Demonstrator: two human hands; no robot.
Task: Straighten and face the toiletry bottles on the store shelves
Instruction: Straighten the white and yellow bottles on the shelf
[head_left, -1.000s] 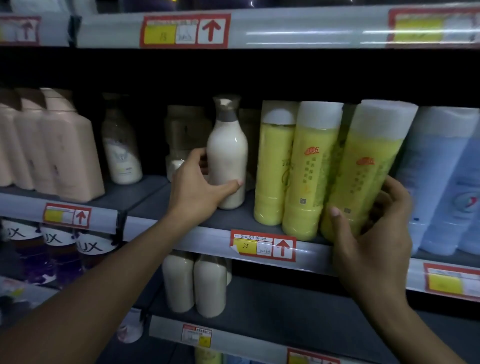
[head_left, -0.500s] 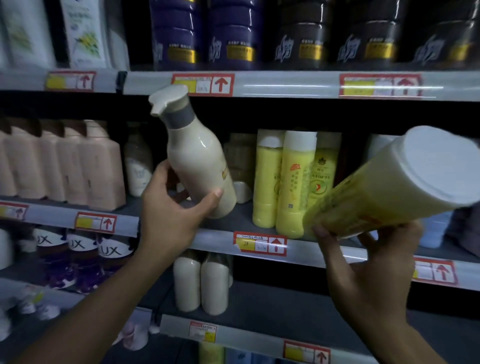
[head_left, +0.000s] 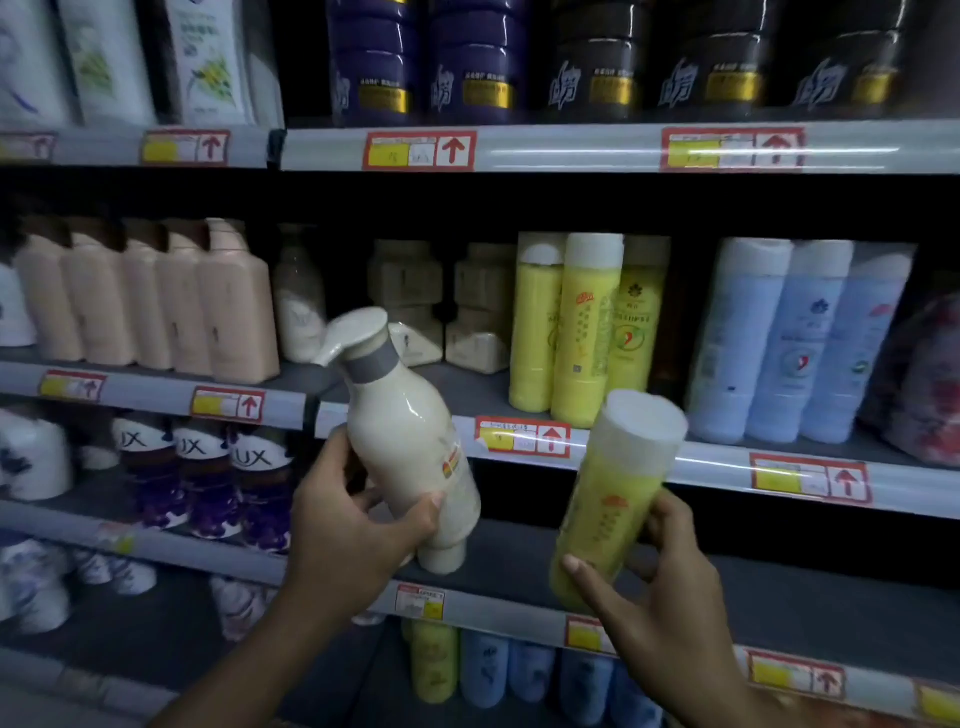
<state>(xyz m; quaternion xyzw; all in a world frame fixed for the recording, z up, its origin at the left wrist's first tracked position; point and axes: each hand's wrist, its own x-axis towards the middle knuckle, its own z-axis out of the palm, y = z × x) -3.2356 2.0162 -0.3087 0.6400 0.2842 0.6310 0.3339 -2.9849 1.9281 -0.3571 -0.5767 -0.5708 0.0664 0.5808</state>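
Two bottles are off the shelf (head_left: 623, 460): our left hand (head_left: 353, 519) grips the cream pump bottle (head_left: 410, 441), tilted left, and our right hand (head_left: 654, 587) grips the yellow bottle (head_left: 613, 499), near the shelf's front edge.

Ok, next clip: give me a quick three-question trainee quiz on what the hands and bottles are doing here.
1. True or false: both hands hold a bottle off the shelf.
2. Which bottle does the left hand grip? A) cream pump bottle B) blue bottle C) purple jar
3. Fill in: the yellow bottle in the right hand has a ____ cap.

Key: 1 true; 2 A, the cream pump bottle; 3 white.
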